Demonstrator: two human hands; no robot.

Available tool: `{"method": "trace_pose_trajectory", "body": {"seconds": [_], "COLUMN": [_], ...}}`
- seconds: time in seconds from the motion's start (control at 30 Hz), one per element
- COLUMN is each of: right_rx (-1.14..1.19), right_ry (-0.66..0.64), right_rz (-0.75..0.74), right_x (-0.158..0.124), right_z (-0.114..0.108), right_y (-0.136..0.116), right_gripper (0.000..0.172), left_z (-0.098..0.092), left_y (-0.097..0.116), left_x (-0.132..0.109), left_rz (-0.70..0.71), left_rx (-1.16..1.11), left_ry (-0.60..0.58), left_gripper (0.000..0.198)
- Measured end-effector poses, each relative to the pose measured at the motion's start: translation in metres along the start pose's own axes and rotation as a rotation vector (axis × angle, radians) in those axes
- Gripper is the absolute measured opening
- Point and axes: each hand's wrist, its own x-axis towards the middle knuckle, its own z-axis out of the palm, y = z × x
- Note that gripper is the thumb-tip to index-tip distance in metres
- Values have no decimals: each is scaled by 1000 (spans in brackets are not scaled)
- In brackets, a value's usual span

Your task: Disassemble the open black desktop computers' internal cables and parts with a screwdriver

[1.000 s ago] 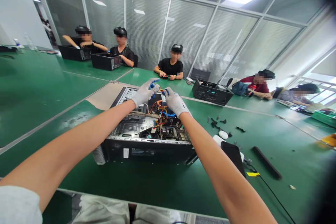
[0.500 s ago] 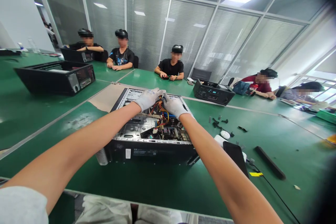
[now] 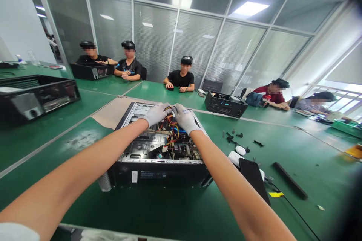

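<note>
An open black computer case point(image 3: 158, 173) lies on its side before me, its metal frame and inner parts exposed. Both my hands wear pale work gloves and meet over its far part. My left hand point(image 3: 158, 114) has its fingers closed at the top of a bundle of coloured cables point(image 3: 169, 119). Opposite it, my right hand point(image 3: 185, 118) pinches at the same cables, fingertips almost touching the left ones. The exact spot of the grip is partly hidden by the gloves. A small fan point(image 3: 158, 154) sits in the near part of the case.
Brown cardboard point(image 3: 106, 112) lies beside the case. To the right are a black phone point(image 3: 253, 179), a dark bar point(image 3: 290, 180), a cable with a yellow tag point(image 3: 276, 194) and small black parts point(image 3: 230, 138). Other computer cases point(image 3: 224, 104) and several people sit around the green table point(image 3: 93, 214).
The view has tilted up slightly. Both hands stay at the cables, the right one turned a little. The black case at the far left has shifted left and nearer.
</note>
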Motion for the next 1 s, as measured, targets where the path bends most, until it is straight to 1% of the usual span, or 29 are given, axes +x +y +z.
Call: {"method": "trace_pose_trajectory", "body": {"seconds": [0.07,0.13,0.23,0.33,0.43,0.5,0.57,0.63,0.7,0.77,0.9,1.0], "right_rx": [-50,-85,-71,-57,-105,-125,-127,-129,-146,-172,-173,-163], "right_ry": [25,57,132,194,183,183,178,141,94,66,28,-14], "right_rz": [0,10,38,-24,-144,-196,-228,-254,-239,-183,-81,-57], "right_x": [1,2,5,6,6,4,4,4,6,8,11,15], "right_z": [3,5,5,0,-5,-6,-6,-4,-2,2,12,22], "right_y": [0,1,1,-2,-9,-15,-18,-18,-15,-10,1,4], "right_gripper": [37,36,35,30,34,34,34,34,32,30,29,31], "left_z": [0,-3,-5,-3,1,2,1,1,1,2,5,4], "left_y": [-5,-7,-7,-8,-15,-21,-26,-26,-23,-18,-10,-11], "left_x": [1,1,0,4,10,13,12,8,5,3,3,2], "left_rz": [24,10,-74,-125,-115,-159,-217,-245,-253,-274,-377,-447], "left_rx": [-84,-164,-277,-389,-576,-705,-771,-783,-779,-802,-879,-880], "left_ry": [17,57,86,86,97,97,101,102,95,75,1,-3], "left_gripper": [42,44,49,59,62,59,56,56,56,56,52,51]}}
